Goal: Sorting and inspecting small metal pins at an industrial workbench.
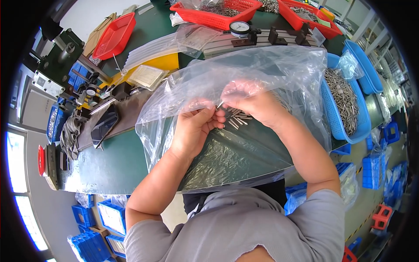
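A large clear plastic bag lies spread over the table in front of me, and both my hands are under its raised upper sheet. My left hand is curled, its thumb and fingertips pinched at a small, thin metal pin. From the other side my right hand pinches the same pin, its fingers seen blurrily through the plastic. Just below the fingertips, several loose metal pins lie in a small heap; part of the heap is hidden behind my right hand and wrist.
At right stands a blue basket full of metal pins. Red baskets stand along the back, near a dial gauge on a rail. A gauge stand and a dark phone-like slab are at left on the green table.
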`<state>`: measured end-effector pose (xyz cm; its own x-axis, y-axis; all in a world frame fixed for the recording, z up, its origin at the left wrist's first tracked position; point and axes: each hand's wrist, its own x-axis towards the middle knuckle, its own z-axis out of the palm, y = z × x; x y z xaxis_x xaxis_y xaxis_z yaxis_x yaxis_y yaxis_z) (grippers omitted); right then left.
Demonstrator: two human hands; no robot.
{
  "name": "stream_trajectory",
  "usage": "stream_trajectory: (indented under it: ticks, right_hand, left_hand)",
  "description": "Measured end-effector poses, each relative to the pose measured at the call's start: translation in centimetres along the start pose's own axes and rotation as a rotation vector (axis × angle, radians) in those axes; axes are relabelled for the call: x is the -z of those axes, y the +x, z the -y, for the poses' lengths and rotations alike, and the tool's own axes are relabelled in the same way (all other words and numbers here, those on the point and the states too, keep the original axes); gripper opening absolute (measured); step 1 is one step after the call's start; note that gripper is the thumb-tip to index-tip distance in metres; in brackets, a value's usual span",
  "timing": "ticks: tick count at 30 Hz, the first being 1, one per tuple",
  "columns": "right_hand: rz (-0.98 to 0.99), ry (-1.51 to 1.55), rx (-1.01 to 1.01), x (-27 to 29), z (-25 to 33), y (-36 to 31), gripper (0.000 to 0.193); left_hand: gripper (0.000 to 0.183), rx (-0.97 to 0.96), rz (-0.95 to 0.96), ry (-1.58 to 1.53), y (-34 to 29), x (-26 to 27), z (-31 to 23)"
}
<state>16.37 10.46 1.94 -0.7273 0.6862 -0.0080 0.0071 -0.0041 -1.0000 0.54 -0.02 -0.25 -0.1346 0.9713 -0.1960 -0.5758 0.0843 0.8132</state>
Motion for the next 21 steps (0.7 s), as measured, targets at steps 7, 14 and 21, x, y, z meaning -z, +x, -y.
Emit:
stream_trajectory:
  ticks: [7, 14, 21]
  right_hand:
    - [0.184, 0.145, -0.086, -0.9, 0.0, 0.1, 0.016]
    - [0.103, 0.048, 0.104, -1.2, -0.8, 0.3, 0.019]
    - [-0.152, 0.68, -0.109, 1.2, -0.7, 1.2, 0.017]
  left_hand:
    - [0.013, -0.023, 0.052, -0.008, -0.1, 0.1, 0.0]
    - [0.012, -0.024, 0.032, -0.008, 0.0, 0.2, 0.0]
    - [0.01, -0.139, -0.071, -0.026, 0.1, 0.4, -0.2]
